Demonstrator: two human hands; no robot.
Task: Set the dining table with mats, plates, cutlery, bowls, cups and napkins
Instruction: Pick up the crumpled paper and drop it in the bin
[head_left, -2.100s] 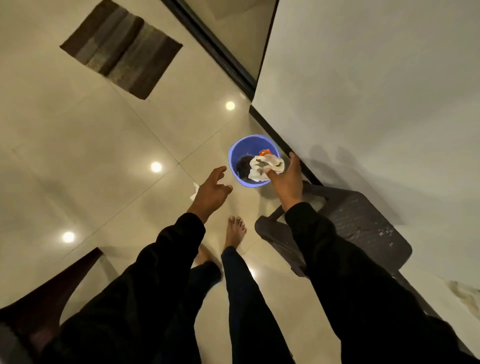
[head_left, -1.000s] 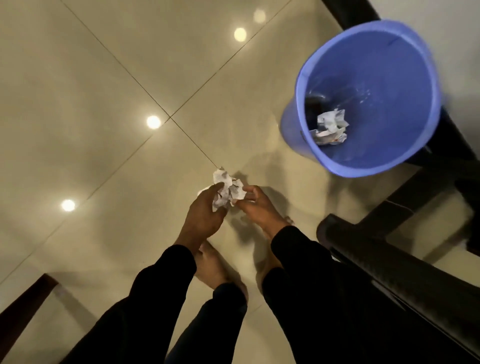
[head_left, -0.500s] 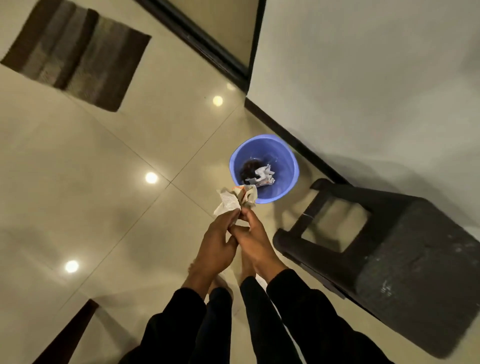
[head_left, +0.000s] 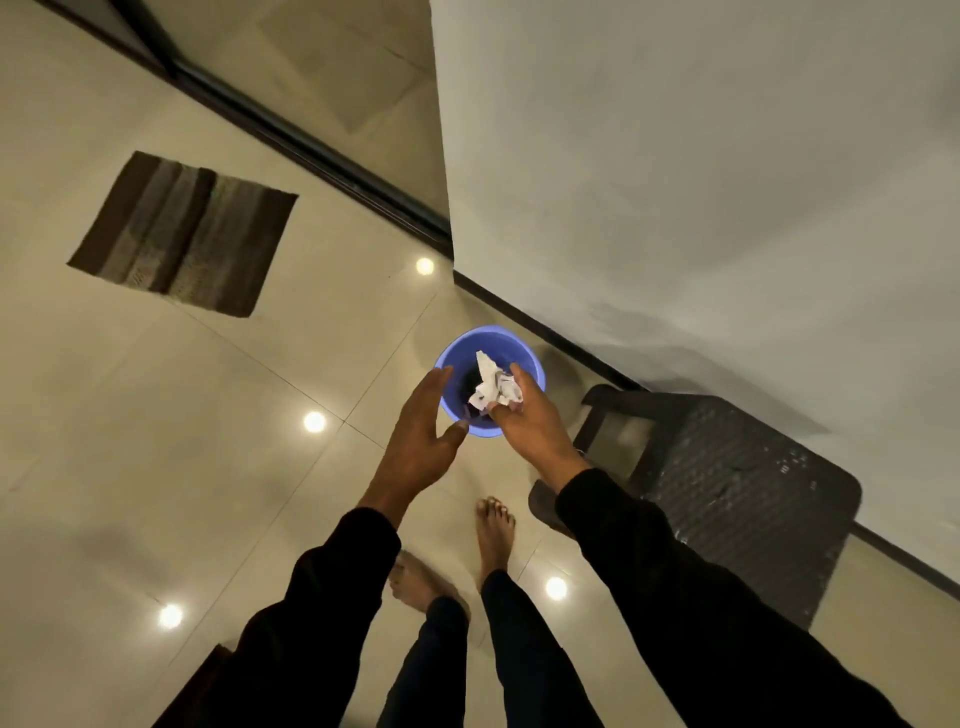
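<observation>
R hand (head_left: 530, 423) pinches crumpled napkin (head_left: 492, 387) over the blue bin (head_left: 527, 364), which sits on the floor by the wall w/ dark stool (head_left: 727, 483) beside. L hand (head_left: 423, 441) open, fingers relaxed, holding nothing.

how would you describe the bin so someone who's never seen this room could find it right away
Follow the white wall down to its dark skirting on the tiled floor. The bin stands there, between the corner and a dark plastic stool. It is the only blue, round, open-topped thing in sight, and the right hand holds crumpled paper over it.
</observation>
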